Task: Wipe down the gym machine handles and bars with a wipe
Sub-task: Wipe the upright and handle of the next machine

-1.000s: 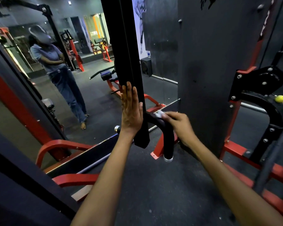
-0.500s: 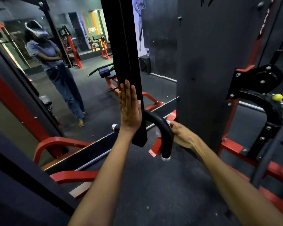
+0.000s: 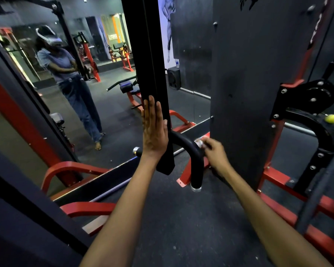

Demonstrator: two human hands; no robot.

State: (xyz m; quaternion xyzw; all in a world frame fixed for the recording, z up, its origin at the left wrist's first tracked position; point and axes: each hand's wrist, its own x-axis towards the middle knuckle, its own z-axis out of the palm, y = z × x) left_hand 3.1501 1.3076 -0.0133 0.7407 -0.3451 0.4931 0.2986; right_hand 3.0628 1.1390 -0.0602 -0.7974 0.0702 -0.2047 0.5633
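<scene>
A wall mirror (image 3: pixel 46 112) on the left reflects the person. The left hand (image 3: pixel 154 130) lies flat against the black upright post (image 3: pixel 148 64), fingers straight and together. Just right of it, the curved black handle (image 3: pixel 193 157) bends down to a silver end cap. The right hand (image 3: pixel 214 153) pinches a white wipe (image 3: pixel 200 142) against the handle's upper bend. Farther right stands a red-and-black machine frame (image 3: pixel 274 178).

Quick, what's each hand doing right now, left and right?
Left hand: open, fingers straight, flat against the black upright bar.
Right hand: closed on the white wipe, pressing it to the curved black handle.
</scene>
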